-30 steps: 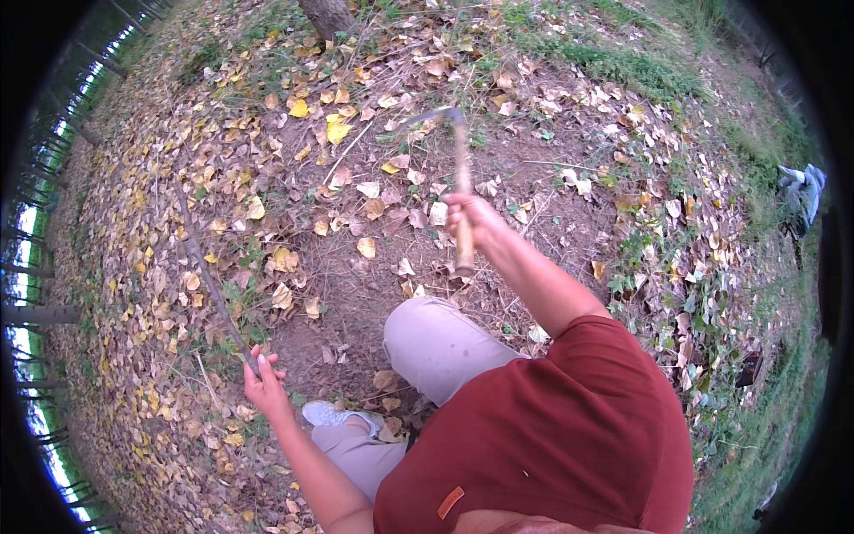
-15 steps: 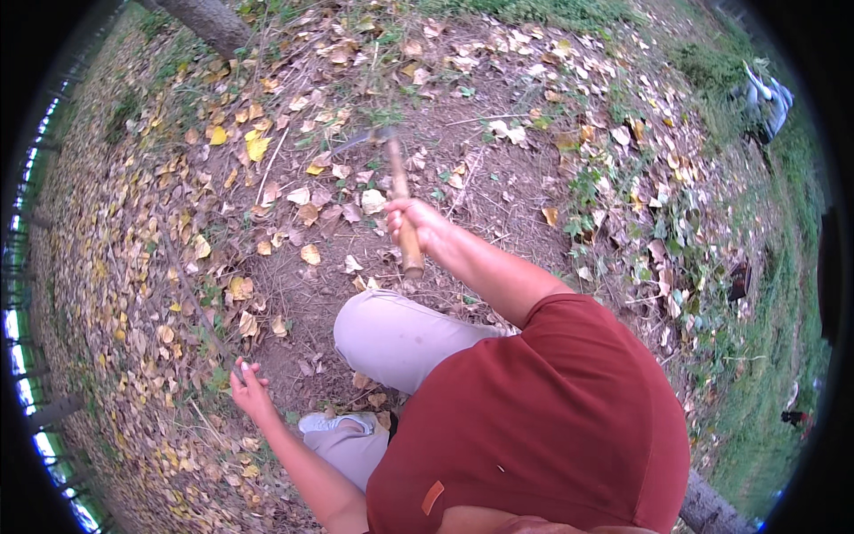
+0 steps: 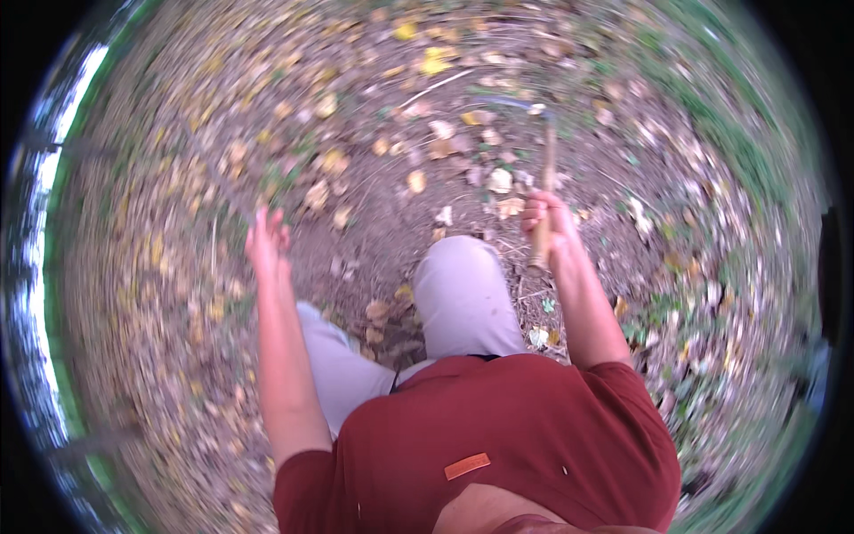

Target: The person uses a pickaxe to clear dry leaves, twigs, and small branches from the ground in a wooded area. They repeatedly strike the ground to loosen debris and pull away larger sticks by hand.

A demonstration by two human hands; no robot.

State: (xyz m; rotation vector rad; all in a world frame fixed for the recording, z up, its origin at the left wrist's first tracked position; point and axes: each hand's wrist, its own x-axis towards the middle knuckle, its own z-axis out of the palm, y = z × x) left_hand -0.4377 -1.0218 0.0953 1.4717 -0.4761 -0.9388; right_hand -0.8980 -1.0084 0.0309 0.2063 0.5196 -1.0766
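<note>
My right hand [image 3: 550, 227] is closed round the light wooden handle of a sickle [image 3: 544, 165]. Its thin, bluish curved blade points left from the handle's far end, just over the leafy soil. Out to the left, my left hand [image 3: 269, 245] is raised above the ground with its fingers partly curled. A thin greyish stick [image 3: 222, 185] runs up and left from that hand, blurred by motion, and seems pinched at the fingers. Between my hands are my knees in pale trousers [image 3: 467, 289], one of them bent forward.
Fallen yellow and brown leaves [image 3: 436, 60] cover the bare soil [image 3: 382, 209] all round. Green plants [image 3: 663, 334] grow at the right, and grass [image 3: 721, 133] lies at the far right. Dark trunk-like shapes [image 3: 98, 445] stand along the left rim, smeared by motion.
The view has turned, so the ground has shifted rightward and away. My right hand with the sickle now appears farther right, and my left hand farther up. Both keep their hold.
</note>
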